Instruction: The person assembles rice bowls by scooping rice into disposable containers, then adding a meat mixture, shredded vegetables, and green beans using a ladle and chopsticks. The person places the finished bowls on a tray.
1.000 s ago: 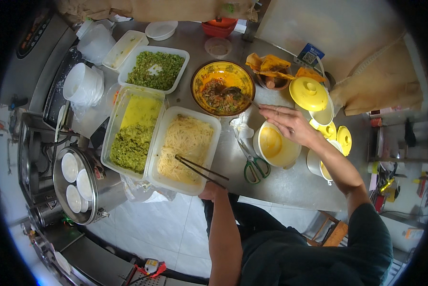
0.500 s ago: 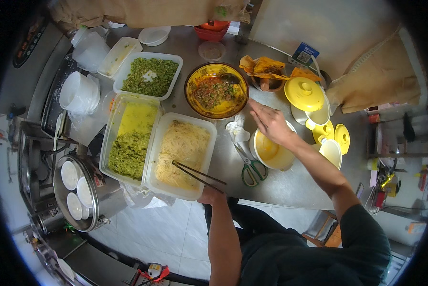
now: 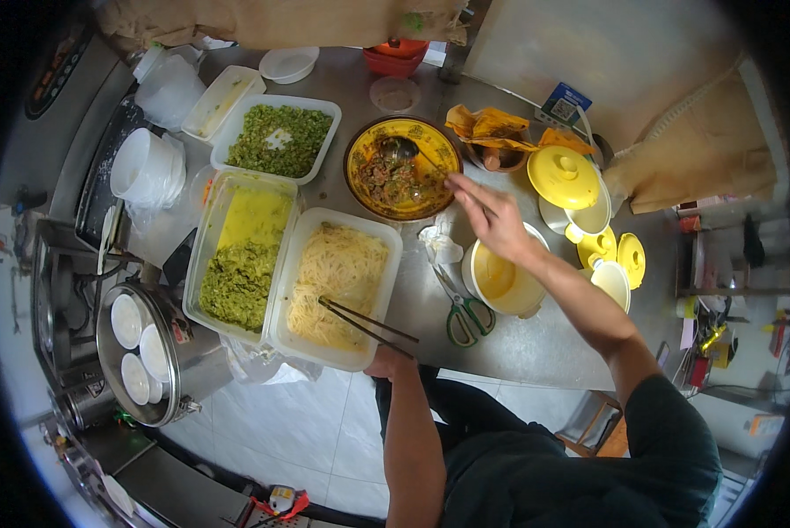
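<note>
A yellow patterned bowl (image 3: 373,204) with a dark rim holds a reddish-brown minced mix with green bits. A metal spoon (image 3: 401,149) lies in it, its thin handle slanting to the bowl's right rim. Fingers and thumb of my right hand (image 3: 493,216) close on that handle's end. At the near right corner of a translucent tub of pale shredded strips (image 3: 342,264) is my left hand (image 3: 389,362), its fingers hidden. Dark chopsticks (image 3: 368,328) lean across this tub's rim just above that hand. I cannot tell whether the left hand grips the tub.
Left of the strips stand tubs of green mash (image 3: 236,286) and chopped greens (image 3: 276,145). Green-handled scissors (image 3: 467,319) and a white pot (image 3: 509,286) lie under my right forearm's side. Yellow-lidded pots (image 3: 564,176) stand at right, a steel drum (image 3: 183,352) at left.
My right hand has moved slightly up and left, its fingers now more curled. The spoon's head has shifted left in the bowl, stirring the mince. My left hand stays put.
</note>
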Demonstrator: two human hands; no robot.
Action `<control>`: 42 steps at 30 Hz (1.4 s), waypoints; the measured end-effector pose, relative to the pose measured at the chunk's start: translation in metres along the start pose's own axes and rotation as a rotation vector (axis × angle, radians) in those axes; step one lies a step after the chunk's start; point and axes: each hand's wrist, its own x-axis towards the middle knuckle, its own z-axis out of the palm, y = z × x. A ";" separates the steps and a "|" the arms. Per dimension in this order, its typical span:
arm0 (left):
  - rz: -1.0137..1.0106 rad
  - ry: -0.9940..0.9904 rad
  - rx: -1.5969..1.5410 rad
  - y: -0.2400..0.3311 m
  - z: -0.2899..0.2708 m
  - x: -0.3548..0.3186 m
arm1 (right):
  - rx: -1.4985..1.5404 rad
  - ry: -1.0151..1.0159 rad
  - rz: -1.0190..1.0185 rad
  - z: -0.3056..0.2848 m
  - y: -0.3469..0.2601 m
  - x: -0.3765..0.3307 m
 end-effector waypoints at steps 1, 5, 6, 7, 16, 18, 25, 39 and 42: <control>0.035 -0.004 -0.048 0.000 0.000 0.001 | -0.063 0.021 -0.082 0.002 0.013 0.013; -0.185 -0.028 -0.304 0.002 -0.002 0.005 | 0.057 -0.062 0.058 0.007 0.053 0.032; -0.168 -0.055 -0.293 0.002 -0.003 0.005 | 0.319 -0.030 0.213 0.010 0.058 0.035; -0.075 -0.075 -0.126 0.002 -0.003 0.006 | 0.563 -0.024 0.438 0.011 0.061 0.036; -0.258 -0.044 -0.251 0.048 -0.013 -0.027 | 0.071 -0.280 -0.118 -0.043 0.011 -0.004; -0.198 -0.100 0.026 0.060 -0.016 -0.033 | -0.039 -0.283 -0.250 -0.049 -0.005 -0.017; -0.318 -0.001 -0.465 0.060 -0.016 -0.036 | -0.249 -0.341 -0.234 -0.017 -0.016 -0.040; -0.337 0.013 -0.333 0.056 -0.016 -0.032 | -0.461 -0.326 -0.402 0.008 0.000 -0.041; -0.373 0.000 -0.445 0.060 -0.019 -0.035 | -0.467 -0.127 -0.423 -0.016 0.000 -0.053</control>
